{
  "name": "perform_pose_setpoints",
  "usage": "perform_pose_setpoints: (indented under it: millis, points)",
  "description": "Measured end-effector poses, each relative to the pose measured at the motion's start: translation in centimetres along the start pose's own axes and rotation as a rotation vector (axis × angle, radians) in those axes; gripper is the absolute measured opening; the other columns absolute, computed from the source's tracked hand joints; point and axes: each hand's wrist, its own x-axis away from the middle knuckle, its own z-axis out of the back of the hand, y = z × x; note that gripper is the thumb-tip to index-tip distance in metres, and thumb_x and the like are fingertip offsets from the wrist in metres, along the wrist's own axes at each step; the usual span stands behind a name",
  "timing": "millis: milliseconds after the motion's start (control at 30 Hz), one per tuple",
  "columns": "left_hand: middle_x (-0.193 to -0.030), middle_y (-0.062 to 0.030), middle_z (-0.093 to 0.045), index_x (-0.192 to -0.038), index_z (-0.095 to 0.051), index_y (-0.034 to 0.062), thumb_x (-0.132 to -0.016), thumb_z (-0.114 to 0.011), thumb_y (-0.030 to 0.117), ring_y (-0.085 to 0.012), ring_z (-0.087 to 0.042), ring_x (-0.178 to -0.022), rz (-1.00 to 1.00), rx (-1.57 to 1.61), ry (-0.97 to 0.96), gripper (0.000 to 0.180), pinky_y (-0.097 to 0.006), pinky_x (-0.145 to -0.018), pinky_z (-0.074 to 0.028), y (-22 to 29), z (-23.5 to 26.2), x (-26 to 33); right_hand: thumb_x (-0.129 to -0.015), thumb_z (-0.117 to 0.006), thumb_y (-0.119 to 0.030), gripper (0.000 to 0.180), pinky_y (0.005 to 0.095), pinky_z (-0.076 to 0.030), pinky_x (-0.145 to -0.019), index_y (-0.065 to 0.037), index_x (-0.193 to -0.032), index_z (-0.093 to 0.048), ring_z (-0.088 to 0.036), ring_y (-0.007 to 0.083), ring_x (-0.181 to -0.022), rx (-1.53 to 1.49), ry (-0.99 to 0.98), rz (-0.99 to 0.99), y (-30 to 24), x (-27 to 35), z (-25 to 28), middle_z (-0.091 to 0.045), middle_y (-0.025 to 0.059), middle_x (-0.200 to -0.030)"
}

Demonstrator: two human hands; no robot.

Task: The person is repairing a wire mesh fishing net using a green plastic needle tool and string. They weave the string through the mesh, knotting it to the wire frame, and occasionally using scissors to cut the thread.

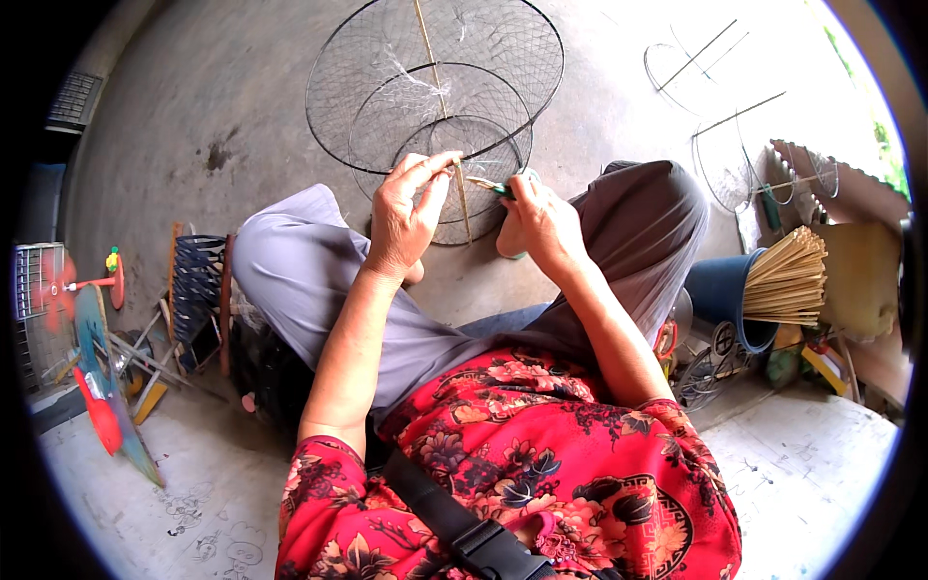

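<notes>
A round net trap (483,58) of thin mesh on several black hoops stands on the floor between my knees. Down its middle runs a pale bamboo strip (431,53), and a second bamboo strip (464,208) shows at the near side. My left hand (411,208) is closed, with thumb and fingertips pinching the top of that near strip against a black hoop. My right hand (543,220) is wrapped round a small green-handled tool (503,190), its tip pointing left toward the strip. Its exact kind is too small to tell. Loose white netting thread (411,89) bunches inside the trap.
At right, a blue bucket (713,290) holds many bamboo sticks (788,280). Wire hoop frames (723,174) lie on the floor beyond it. At left are a red fan-like toy (58,287), a dark woven basket (198,275) and folded metal legs (145,358).
</notes>
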Motion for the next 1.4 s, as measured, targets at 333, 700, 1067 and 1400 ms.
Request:
perform_pose_setpoints:
  millis: [333,700,1067,1400]
  points:
    - [-0.079,-0.0025,-0.064,-0.100,-0.075,0.0011,-0.093,-0.073,0.015,-0.0098,-0.057,-0.074,0.230,0.039,0.212,0.016,-0.026,-0.069,-0.047,-1.4,-0.7,-1.0,-0.104,-0.053,-0.023,0.024,0.0348,-0.046,-0.093,-0.001,-0.100,-0.060,-0.059,0.0189,-0.094,-1.148,0.180,-0.162,-4.5,-2.8,10.1,-0.066,0.0089,-0.101]
    - [-0.086,-0.0044,-0.072,-0.100,-0.072,0.0015,-0.091,-0.073,0.009,-0.0091,-0.066,-0.078,0.069,0.125,0.137,0.012,-0.024,-0.070,-0.052,-1.2,-1.7,-1.5,-0.101,-0.051,-0.008,0.016,0.0340,-0.050,-0.090,0.003,-0.107,-0.061,-0.064,0.0261,-0.101,-0.861,0.343,-0.101,-2.2,7.3,10.6,-0.065,0.0178,-0.110]
    - [-0.089,-0.0053,-0.074,-0.102,-0.068,-0.0017,-0.093,-0.067,0.000,-0.0107,-0.072,-0.077,0.205,0.029,0.069,0.009,-0.024,-0.068,-0.056,-0.8,-1.5,-1.1,-0.105,-0.048,-0.029,0.027,0.0432,-0.051,-0.053,-0.003,-0.097,-0.048,-0.065,0.0327,-0.055,-0.686,-0.409,-0.219,-2.8,3.6,1.8,-0.062,0.0111,-0.058]
    - [-0.097,-0.0107,-0.075,-0.111,-0.066,-0.0062,-0.092,-0.061,-0.006,-0.0133,-0.072,-0.090,0.274,0.159,-0.067,0.020,-0.027,-0.077,-0.057,0.5,-0.2,-1.1,-0.100,-0.062,-0.009,0.019,0.0275,-0.052,-0.065,-0.003,-0.110,-0.047,-0.065,0.0153,-0.072,-1.682,-0.044,-0.504,-4.7,-2.3,-0.1,-0.064,0.0095,-0.091]
